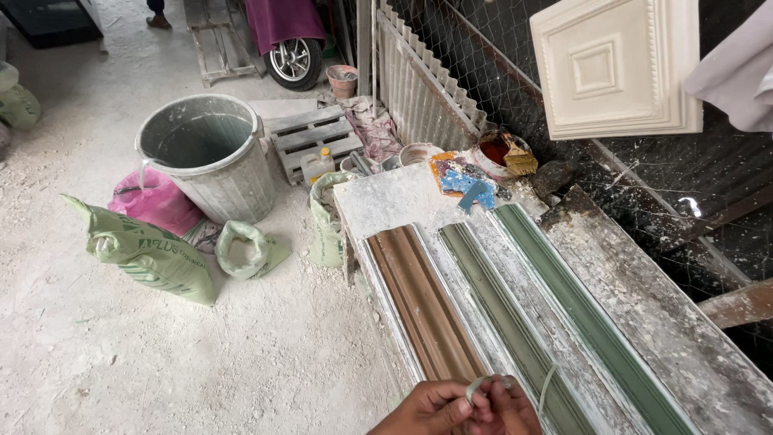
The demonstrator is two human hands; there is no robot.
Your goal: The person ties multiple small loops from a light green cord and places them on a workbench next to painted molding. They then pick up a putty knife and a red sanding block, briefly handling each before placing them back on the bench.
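Plaster-dusted workbench (403, 197) carries one brown mould (423, 302) and two green moulds (580, 314). Left hand (431, 407) and right hand (507, 411), together at near edge, pinch a pale strip (477, 387). Bin (211, 153) and sacks (149, 254) crowd the floor left.

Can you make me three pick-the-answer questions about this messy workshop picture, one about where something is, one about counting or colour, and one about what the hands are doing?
1. Where is the big grey bin?
A. On the floor, left of the bench
B. On top of the bench
C. Hanging on the fence

2. How many long moulds lie on the bench?
A. One
B. Three
C. Six

3. What are the two hands doing?
A. Resting flat on the bench
B. Holding a hammer
C. Pinching a thin pale strip together

Answers:
1. A, it stands on the dusty floor beside green sacks.
2. B, one brown mould and two green moulds.
3. C, the left hand and right hand meet around the strip.
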